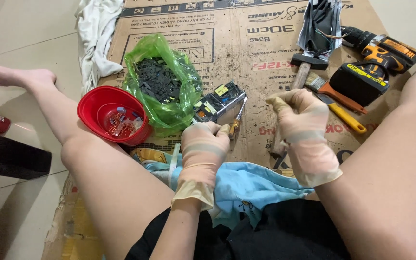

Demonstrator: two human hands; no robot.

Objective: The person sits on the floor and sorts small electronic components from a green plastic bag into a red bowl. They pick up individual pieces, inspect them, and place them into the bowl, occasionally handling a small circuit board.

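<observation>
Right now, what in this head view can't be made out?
- Right hand: fist closed, glove hides whether it holds anything.
- Screwdriver: grip buried in left hand.
- Green bag: dark pieces too small to identify.
- Red bowl: contents too small.
- Cordless drill: part behind the right knee.

Bare cardboard (261,67) lies open ahead of the gloved right hand (300,126), up to the hammer (304,72) and paintbrush (331,90). To its right the cordless drill (369,67) and yellow-handled tool (345,117) crowd that side. The gloved left hand (203,144) is hemmed in by the small circuit block (217,102) just ahead, with the green bag (162,82) and red bowl (111,115) walling off its left.
</observation>
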